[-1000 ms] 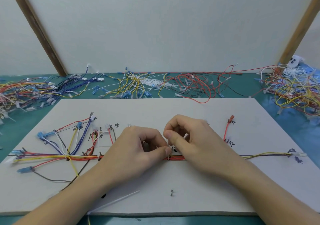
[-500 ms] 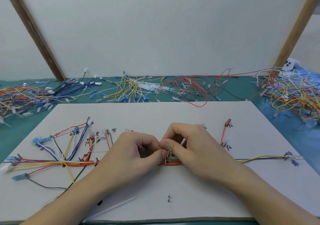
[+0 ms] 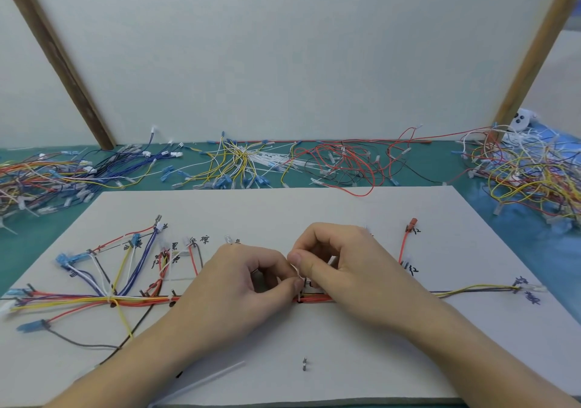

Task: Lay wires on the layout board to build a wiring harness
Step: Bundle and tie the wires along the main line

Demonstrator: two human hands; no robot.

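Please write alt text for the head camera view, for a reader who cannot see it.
Two hands, left hand and right hand, pinch a thin white tie over the trunk wire bundle at the middle of a white layout board. Coloured wires fan out on its left, and loose wire piles lie behind.

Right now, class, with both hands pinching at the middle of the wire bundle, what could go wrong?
1. The left hand and right hand pinch a thin white tie at the red wire bundle; it could slip free.
2. A forearm could sweep the loose white tie or the small metal pin off the layout board.
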